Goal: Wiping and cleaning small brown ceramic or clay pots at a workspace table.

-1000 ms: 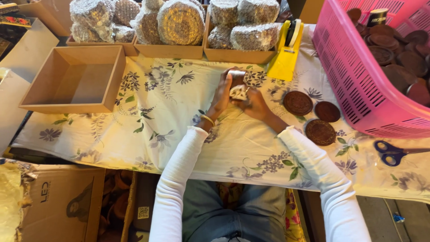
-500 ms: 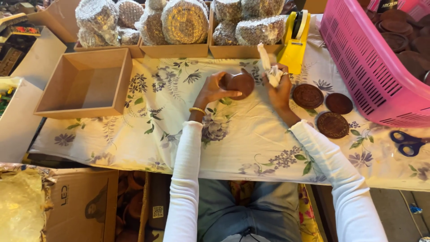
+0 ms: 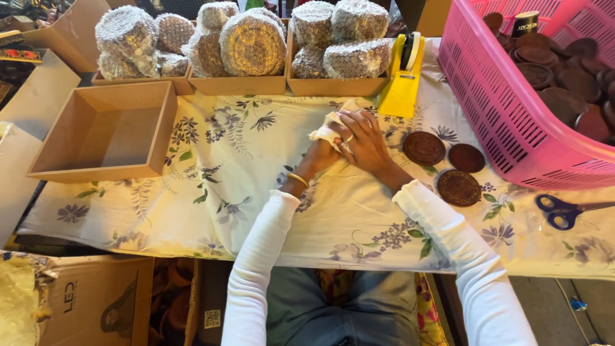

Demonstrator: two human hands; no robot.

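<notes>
Wrapping: both hands (image 3: 349, 144) around white cloth (image 3: 325, 132)

The light is warm and quite even, coming from above. The floral cloth (image 3: 211, 186) on the surface is bright, without strong glare. Soft shadows lie under the right hand (image 3: 365, 144) and inside the empty cardboard box (image 3: 102, 131) far to its left. Focus is sharp near the hand; corners bend slightly and are darker.
</notes>
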